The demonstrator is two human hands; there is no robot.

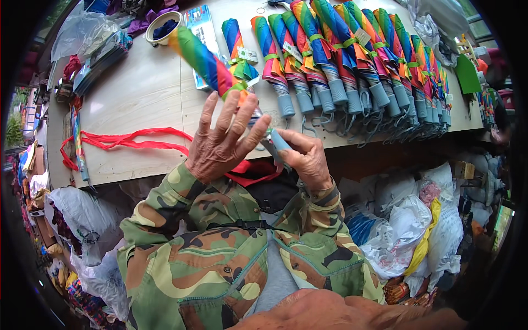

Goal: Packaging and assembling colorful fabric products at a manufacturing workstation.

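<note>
A folded rainbow umbrella (206, 61) slants up and left over the table edge, its grey-blue handle (276, 142) toward me. My right hand (308, 158) is closed on that handle, thumb and fingers pinching it. Across the umbrella's lower part lies my left hand (223, 135), back showing, fingers stretched and spread against the cloth; its thumb is hidden. A green band (237, 88) goes round the umbrella near my left fingertips. A row of similar rolled umbrellas (335, 49) with grey-blue handles lies at the right, and one more rolled umbrella (235, 47) lies just left of them.
A long red ribbon (137, 137) runs over the pale table (132, 104) toward my lap. One slim umbrella (80, 146) hangs at its left edge. A round tub (164, 27) and a printed blue-white sheet (202, 25) stand behind. Plastic bags (404, 231) crowd below right.
</note>
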